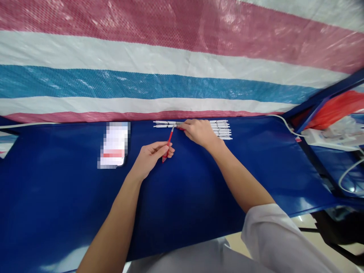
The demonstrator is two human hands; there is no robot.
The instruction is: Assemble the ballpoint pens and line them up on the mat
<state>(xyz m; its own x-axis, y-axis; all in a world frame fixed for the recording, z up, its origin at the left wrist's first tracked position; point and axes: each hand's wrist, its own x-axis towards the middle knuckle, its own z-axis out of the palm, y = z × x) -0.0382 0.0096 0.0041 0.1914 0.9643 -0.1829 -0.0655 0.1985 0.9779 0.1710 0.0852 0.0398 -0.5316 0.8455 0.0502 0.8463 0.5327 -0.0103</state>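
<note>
While the left hand (pixel 152 157) pinches a slender red pen-like stick (pixel 171 137) by its lower half, the pale tip (pixel 173 128) is left free toward 1 o'clock, presumably so it reaches the right hand (pixel 200 131). That hand, fingers bent and closed in, grips a short red piece (pixel 180 128); fingers cover the rest, so its full shape is unclear. Slim white plastic-looking rods (pixel 223 131) lie parallel at its 3 o'clock, others at 9, probably to save room along the rear of the glossy dark-blue table (pixel 184 197). Pale rectangular slab (pixel 113 146), pixelated, sits at the left hand's 10 o'clock, seemingly out of both arms' way.
</note>
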